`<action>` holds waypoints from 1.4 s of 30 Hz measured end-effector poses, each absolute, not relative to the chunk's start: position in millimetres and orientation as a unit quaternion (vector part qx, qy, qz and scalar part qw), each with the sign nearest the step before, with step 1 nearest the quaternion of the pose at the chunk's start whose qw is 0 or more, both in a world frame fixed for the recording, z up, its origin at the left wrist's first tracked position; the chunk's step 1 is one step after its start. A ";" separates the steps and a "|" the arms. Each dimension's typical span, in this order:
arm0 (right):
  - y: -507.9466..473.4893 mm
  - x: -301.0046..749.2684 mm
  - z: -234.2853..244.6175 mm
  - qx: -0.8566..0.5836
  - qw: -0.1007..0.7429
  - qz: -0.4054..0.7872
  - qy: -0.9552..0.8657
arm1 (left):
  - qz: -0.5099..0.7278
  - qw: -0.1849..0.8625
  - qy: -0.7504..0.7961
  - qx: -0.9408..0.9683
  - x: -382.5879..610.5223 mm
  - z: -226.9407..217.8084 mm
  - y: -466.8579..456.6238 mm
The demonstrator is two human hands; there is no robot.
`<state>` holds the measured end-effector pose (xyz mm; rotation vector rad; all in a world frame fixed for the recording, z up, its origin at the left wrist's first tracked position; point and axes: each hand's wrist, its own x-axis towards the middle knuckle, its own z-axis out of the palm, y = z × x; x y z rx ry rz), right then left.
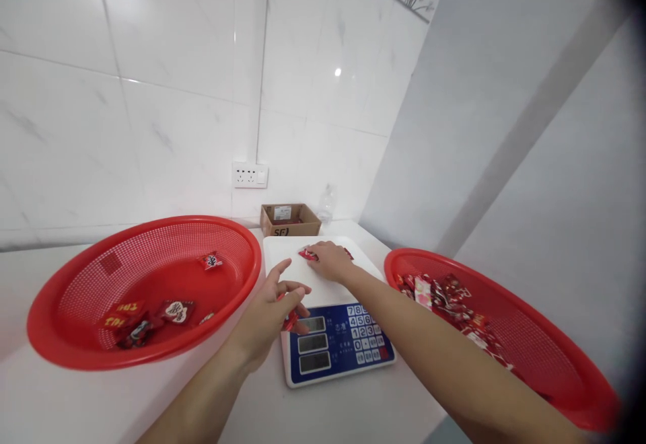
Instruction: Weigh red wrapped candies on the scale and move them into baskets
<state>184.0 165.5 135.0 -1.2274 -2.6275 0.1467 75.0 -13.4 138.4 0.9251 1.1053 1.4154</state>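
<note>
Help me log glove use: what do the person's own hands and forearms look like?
The left hand and right hand are bare, without gloves or any visible rings. The left forearm and right forearm show no sleeve, watch, bracelet or marking in view.

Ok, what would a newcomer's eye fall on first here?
Probably the red left basket and right basket, both holding wrapped packets. Between them, the blue-panelled scale stands out, the right hand on its white pan at red packets, the left hand near its displays.
</note>
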 end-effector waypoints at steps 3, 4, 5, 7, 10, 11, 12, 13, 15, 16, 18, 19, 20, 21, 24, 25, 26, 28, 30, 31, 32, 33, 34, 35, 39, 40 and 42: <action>159.2 181.8 143.1 -0.415 0.150 0.073 -0.894 | 0.599 0.521 0.468 0.388 73.8 138.3 -12.8; 154.2 181.1 147.5 -0.411 0.165 0.087 -0.892 | 0.609 0.512 0.473 0.379 72.9 138.4 -12.3; 147.5 180.7 152.5 -0.402 0.183 0.120 -0.889 | 0.623 0.500 0.478 0.366 71.8 138.7 -11.6; 129.3 181.2 163.1 -0.362 0.218 0.244 -0.873 | 0.653 0.472 0.487 0.337 69.1 139.4 -10.1; 97.2 185.5 175.6 -0.276 0.231 0.455 -0.815 | 0.666 0.454 0.479 0.348 64.8 140.8 -8.4; 87.8 187.5 177.9 -0.258 0.227 0.491 -0.801 | 0.667 0.446 0.472 0.366 63.8 141.5 -8.4; 79.9 189.6 179.2 -0.250 0.225 0.512 -0.790 | 0.669 0.434 0.466 0.384 63.1 142.1 -8.7; 73.6 191.5 179.7 -0.250 0.226 0.523 -0.783 | 0.674 0.417 0.462 0.398 62.8 142.9 -9.3; 66.2 194.8 179.0 -0.263 0.230 0.526 -0.775 | 0.691 0.375 0.463 0.410 63.3 144.0 -10.8; 64.5 196.0 178.4 -0.270 0.231 0.523 -0.775 | 0.697 0.359 0.464 0.412 64.0 144.2 -11.5; 64.1 197.6 177.3 -0.278 0.229 0.510 -0.781 | 0.697 0.342 0.469 0.420 66.0 143.8 -12.2; 65.1 197.9 176.9 -0.280 0.228 0.500 -0.787 | 0.692 0.340 0.474 0.424 67.1 143.1 -12.1; 67.1 198.1 176.4 -0.283 0.228 0.486 -0.794 | 0.687 0.343 0.480 0.425 68.1 142.4 -11.9; 70.3 198.1 175.6 -0.291 0.231 0.470 -0.801 | 0.683 0.351 0.485 0.420 68.8 141.7 -11.4; 88.2 199.2 170.5 -0.350 0.248 0.422 -0.799 | 0.695 0.384 0.484 0.369 68.7 140.9 -10.0; 96.9 200.5 168.0 -0.376 0.254 0.406 -0.794 | 0.704 0.396 0.478 0.345 67.9 141.3 -9.8; 106.3 202.5 165.5 -0.401 0.252 0.381 -0.794 | 0.712 0.408 0.473 0.321 66.8 141.9 -9.9; 125.6 209.1 160.8 -0.442 0.228 0.308 -0.811 | 0.720 0.427 0.464 0.289 64.3 143.4 -10.3; 142.3 218.6 156.8 -0.463 0.199 0.225 -0.834 | 0.722 0.442 0.457 0.274 62.8 144.9 -10.8; 148.9 223.8 154.7 -0.471 0.191 0.190 -0.840 | 0.722 0.452 0.451 0.268 62.7 145.6 -11.1; 154.3 228.9 152.4 -0.476 0.188 0.166 -0.843 | 0.722 0.464 0.443 0.261 63.1 146.2 -11.3; 158.5 233.5 149.7 -0.478 0.184 0.151 -0.845 | 0.722 0.479 0.431 0.253 64.0 146.8 -11.7; 161.8 237.2 146.4 -0.478 0.176 0.137 -0.850 | 0.722 0.494 0.419 0.244 65.2 147.5 -12.0; 164.2 239.8 142.8 -0.474 0.166 0.126 -0.855 | 0.721 0.508 0.407 0.237 66.5 148.2 -12.5; 169.3 235.9 128.2 -0.460 0.148 0.105 -0.869 | 0.706 0.547 0.387 0.231 71.7 150.8 -14.3; 169.8 232.0 125.9 -0.458 0.153 0.100 -0.870 | 0.699 0.553 0.388 0.233 72.5 151.2 -14.5; 169.8 223.1 123.9 -0.457 0.170 0.092 -0.868 | 0.690 0.560 0.392 0.238 73.2 151.5 -14.2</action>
